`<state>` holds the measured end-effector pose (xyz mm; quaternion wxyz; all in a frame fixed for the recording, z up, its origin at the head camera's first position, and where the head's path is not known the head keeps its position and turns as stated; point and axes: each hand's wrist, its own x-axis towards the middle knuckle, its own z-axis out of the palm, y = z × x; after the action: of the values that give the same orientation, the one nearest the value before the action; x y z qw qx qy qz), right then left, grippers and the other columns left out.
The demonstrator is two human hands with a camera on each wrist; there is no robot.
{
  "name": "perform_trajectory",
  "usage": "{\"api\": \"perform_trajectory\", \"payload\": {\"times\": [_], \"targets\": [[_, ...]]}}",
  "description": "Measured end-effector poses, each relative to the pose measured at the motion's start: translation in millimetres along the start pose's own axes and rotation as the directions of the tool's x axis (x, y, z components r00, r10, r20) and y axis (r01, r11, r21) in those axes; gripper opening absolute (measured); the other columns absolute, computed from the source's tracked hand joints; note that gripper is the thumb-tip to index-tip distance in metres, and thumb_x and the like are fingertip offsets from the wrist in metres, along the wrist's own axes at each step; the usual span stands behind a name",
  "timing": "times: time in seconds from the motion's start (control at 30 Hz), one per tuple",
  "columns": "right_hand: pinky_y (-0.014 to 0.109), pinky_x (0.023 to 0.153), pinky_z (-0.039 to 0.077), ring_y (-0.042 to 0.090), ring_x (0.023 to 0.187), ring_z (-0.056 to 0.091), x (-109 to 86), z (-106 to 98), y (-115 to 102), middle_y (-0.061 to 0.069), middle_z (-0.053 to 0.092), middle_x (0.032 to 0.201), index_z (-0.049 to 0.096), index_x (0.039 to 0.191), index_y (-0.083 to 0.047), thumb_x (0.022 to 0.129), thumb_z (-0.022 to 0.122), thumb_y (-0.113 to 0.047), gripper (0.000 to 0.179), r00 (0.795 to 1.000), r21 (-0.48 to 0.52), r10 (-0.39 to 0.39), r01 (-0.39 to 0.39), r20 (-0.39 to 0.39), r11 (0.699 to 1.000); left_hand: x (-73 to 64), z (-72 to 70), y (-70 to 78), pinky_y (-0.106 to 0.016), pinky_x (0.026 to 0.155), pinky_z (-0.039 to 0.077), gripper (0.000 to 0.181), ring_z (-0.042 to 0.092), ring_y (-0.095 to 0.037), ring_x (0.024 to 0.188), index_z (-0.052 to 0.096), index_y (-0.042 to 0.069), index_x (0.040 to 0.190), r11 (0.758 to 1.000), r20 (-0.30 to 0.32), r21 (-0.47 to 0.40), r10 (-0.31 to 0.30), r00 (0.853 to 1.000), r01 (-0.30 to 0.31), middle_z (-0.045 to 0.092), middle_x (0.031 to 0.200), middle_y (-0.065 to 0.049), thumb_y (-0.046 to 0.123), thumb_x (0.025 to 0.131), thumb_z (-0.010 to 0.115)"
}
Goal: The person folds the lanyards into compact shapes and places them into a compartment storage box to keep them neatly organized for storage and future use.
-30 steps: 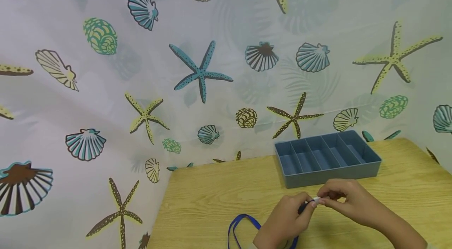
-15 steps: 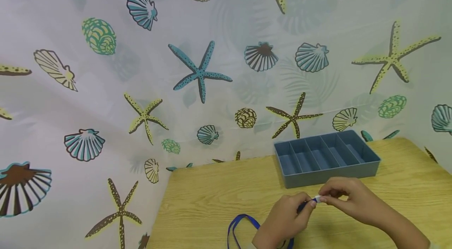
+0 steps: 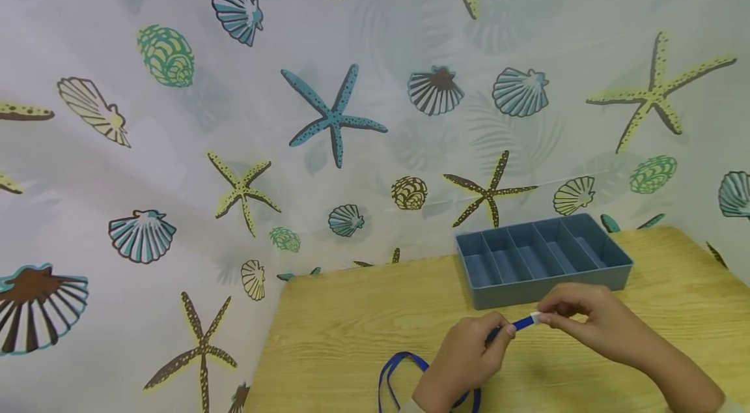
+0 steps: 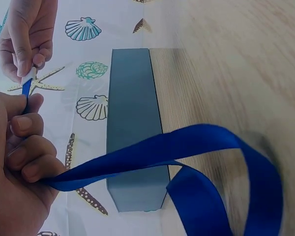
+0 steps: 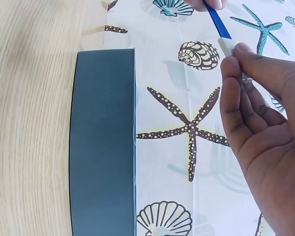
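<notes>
I am gripping a flat, glossy blue fabric ribbon (image 3: 523,324) in my left hand (image 3: 465,354), fingers curled round it, while my right hand (image 3: 597,325) is pinching the ribbon's small white end piece (image 3: 536,318) between thumb and forefinger. A short length of ribbon is running straight between the two hands, above the light wood-grain table (image 3: 340,335). From my head I am seeing a loop of it to the near left of my left hand, but only the left wrist view is showing the broad band leaving the little-finger side of that hand and sweeping out in a wide curve. The right wrist view is giving the pinch most clearly and catching only fingertips of my left hand. A rectangular blue-grey tray (image 3: 551,292) is sitting on the far side of my hands; its five side-by-side compartments are showing from my head alone, both wrist views giving only its outer walls. Beyond it a white cloth printed with starfish and shells (image 3: 363,22) is hanging
</notes>
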<state>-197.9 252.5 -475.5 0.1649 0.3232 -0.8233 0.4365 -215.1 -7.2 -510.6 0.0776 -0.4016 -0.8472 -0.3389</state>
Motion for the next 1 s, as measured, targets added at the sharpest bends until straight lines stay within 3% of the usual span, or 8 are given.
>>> {"api": "perform_trajectory", "payload": {"times": [0.37, 1.0], "targets": [[0.024, 0.06, 0.054, 0.007, 0.07, 0.068, -1.2, -9, -3, -0.005, 0.075, 0.091, 0.077, 0.104, -0.017, 0.091, 0.076, 0.009, 0.03, 0.999, 0.049, 0.024, -0.022, -0.023, 0.999, 0.1, -4.2, 0.9, -0.009, 0.048, 0.032, 0.035, 0.028, 0.01, 0.048, 0.069, 0.021, 0.104, 1.0, -0.015, 0.029, 0.011, 1.0, -0.01, 0.046, 0.064, 0.013, 0.037, 0.117, 0.04], [0.023, 0.063, 0.054, 0.008, 0.072, 0.066, -6.3, -20, 0, -0.009, 0.073, 0.09, 0.076, 0.104, -0.017, 0.094, 0.072, 0.01, 0.029, 0.995, 0.038, 0.067, -0.065, -0.067, 0.997, 1.7, -6.2, 1.1, -0.005, 0.052, 0.033, 0.034, 0.028, 0.01, 0.051, 0.065, 0.018, 0.102, 0.998, -0.017, 0.027, 0.057, 0.998, -0.057, 0.047, 0.068, 0.012, 0.033, 0.117, 0.039]]}}
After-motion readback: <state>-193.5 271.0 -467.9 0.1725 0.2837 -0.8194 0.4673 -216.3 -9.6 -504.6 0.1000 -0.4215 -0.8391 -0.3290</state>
